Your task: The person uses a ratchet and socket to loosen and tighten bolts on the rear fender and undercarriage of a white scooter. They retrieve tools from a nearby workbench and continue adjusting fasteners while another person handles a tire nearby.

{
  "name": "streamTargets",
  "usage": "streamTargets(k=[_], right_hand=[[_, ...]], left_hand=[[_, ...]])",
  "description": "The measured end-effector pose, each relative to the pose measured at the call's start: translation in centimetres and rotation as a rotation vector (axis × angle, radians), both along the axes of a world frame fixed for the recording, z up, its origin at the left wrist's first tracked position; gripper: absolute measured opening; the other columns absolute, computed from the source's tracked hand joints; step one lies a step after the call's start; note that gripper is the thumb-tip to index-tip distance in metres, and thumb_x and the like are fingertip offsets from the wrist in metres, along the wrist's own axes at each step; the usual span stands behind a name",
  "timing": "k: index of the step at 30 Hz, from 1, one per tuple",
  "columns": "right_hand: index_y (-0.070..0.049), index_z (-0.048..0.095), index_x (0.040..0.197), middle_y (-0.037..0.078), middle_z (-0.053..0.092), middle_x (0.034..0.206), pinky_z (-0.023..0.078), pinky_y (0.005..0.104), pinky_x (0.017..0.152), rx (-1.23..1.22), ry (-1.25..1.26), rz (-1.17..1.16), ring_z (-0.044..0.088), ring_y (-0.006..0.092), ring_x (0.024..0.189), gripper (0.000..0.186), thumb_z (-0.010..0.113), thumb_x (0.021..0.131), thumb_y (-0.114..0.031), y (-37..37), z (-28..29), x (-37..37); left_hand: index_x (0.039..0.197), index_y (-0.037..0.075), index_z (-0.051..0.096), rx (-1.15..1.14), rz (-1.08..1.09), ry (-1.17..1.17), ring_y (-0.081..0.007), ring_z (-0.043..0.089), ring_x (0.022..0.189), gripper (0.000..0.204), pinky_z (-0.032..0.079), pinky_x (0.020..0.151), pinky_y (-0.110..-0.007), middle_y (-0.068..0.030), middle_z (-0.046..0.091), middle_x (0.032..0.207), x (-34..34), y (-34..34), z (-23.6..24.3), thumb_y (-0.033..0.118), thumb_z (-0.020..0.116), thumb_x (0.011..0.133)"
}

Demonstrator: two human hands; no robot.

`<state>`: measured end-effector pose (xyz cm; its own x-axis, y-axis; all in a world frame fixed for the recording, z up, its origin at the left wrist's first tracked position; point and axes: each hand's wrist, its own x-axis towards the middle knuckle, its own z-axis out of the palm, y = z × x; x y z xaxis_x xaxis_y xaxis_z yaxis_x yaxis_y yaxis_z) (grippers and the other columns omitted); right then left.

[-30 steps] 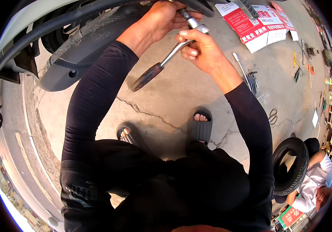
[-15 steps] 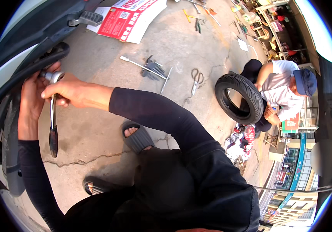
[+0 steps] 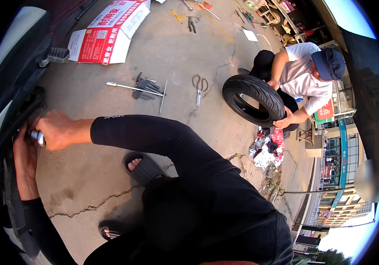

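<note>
At the left, close to the dark parts of a vehicle [image 3: 15, 106] that may be a scooter, both my hands are at a ratchet wrench. Its round silver head [image 3: 36, 138] shows between them; the handle no longer shows. My right hand [image 3: 56, 130] is closed in a fist over the wrench, its fingers mostly turned away from view. Just below and left of it, my left hand [image 3: 25, 154] is closed around the socket end of the ratchet wrench, fingertips partly hidden against the vehicle.
A red and white flattened carton [image 3: 105, 37] lies on the concrete beside a vehicle pedal [image 3: 58, 54]. Hex keys [image 3: 144, 88], a T-handle wrench [image 3: 130, 87] and scissors [image 3: 199, 88] lie ahead. At the right a crouching person [image 3: 302, 73] holds a black tyre [image 3: 260, 95] near crumpled wrapping [image 3: 266, 152].
The ratchet handle, hanging down before, has swung out of sight behind my right hand. That hand has closed into a fist. The view has shifted; the other person's hand has moved onto the tyre.
</note>
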<state>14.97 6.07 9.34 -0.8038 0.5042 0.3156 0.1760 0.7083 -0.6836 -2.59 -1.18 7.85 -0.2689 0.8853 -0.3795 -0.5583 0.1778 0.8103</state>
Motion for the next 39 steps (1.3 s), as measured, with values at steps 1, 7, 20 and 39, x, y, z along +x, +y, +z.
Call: streamTargets(k=[1, 7, 20, 39], right_hand=[[-0.002, 0.069, 0.086, 0.024, 0.067, 0.081, 0.049, 0.0499, 0.069, 0.186, -0.217, 0.024, 0.066, 0.0402, 0.078, 0.02, 0.069, 0.068, -0.011, 1.0, 1.0, -0.5], [-0.011, 0.057, 0.097, 0.0, 0.061, 0.079, 0.031, 0.0217, 0.045, -1.481, 0.069, 0.263, 0.045, 0.0042, 0.052, 0.021, 0.07, 0.081, -0.016, -0.1, -0.9, -1.3], [0.007, 0.033, 0.137, 0.028, 0.045, 0.138, 0.051, 0.0432, 0.082, -0.695, 0.045, -0.248, 0.062, 0.0357, 0.111, 0.059, 0.062, 0.09, -0.015, -0.7, -4.9, 4.4], [0.004, 0.034, 0.141, 0.02, 0.054, 0.129, 0.046, 0.0406, 0.092, -1.019, 0.354, -0.437, 0.058, 0.0256, 0.115, 0.073, 0.042, 0.099, -0.055, 5.7, -3.8, 6.2]], left_hand=[[0.114, 0.009, 0.063, -0.069, 0.098, 0.114, -0.0141, 0.063, 0.089, 0.024, 0.05, 0.084, -0.033, -0.0024, 0.066, 0.093, -0.6, -0.6, -0.6, 0.025, 0.059, 0.097], [0.124, -0.006, 0.052, 0.109, -0.064, 0.051, -0.0315, 0.063, 0.109, 0.034, 0.051, 0.094, -0.045, -0.0232, 0.064, 0.116, 1.3, 0.2, 3.4, 0.014, 0.036, 0.102], [0.099, 0.009, 0.047, -0.118, 0.175, 0.157, -0.0314, 0.07, 0.09, 0.039, 0.057, 0.083, -0.043, -0.0139, 0.066, 0.089, 3.6, 0.4, 3.3, 0.038, 0.022, 0.106], [0.091, 0.01, 0.045, -0.053, 0.169, 0.11, -0.0315, 0.071, 0.082, 0.036, 0.059, 0.075, -0.042, -0.0125, 0.063, 0.08, 2.7, -0.4, 2.8, 0.035, 0.024, 0.106]])
